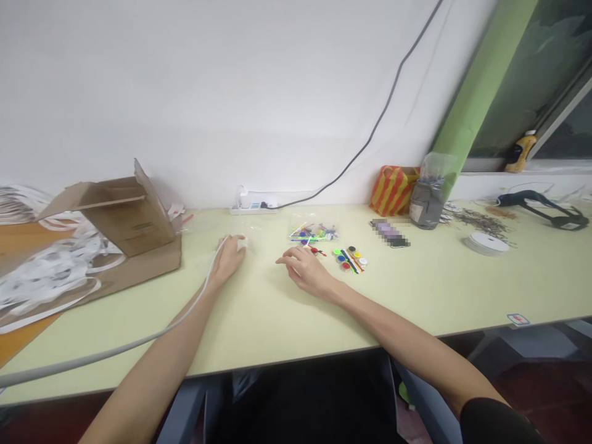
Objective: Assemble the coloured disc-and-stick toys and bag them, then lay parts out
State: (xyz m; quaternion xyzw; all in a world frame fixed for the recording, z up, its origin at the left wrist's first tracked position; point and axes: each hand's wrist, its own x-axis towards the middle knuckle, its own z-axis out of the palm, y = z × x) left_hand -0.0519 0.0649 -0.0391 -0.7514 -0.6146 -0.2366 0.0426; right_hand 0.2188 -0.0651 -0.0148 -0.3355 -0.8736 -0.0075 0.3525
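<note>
My left hand (226,258) rests on the pale table with its fingers curled inward. At its fingertips is a small white thing (242,244), too blurred to name. A pale cable (203,290) runs up along my left forearm to the hand. My right hand (308,271) hovers at or just above the tabletop, fingers stretched and slightly bent, with nothing seen in it. Just beyond it lies a clear plastic bag (314,232) of small colourful parts. To its right are several round coloured pieces (345,266) around thin coloured strips (352,260).
An open cardboard box (124,222) and a heap of white strips (41,271) occupy the left. A power strip (253,203) sits against the wall. Rightward are a striped bag (393,191), a pixelated phone-like object (390,233), a dark container (426,203) and a white spool (487,243).
</note>
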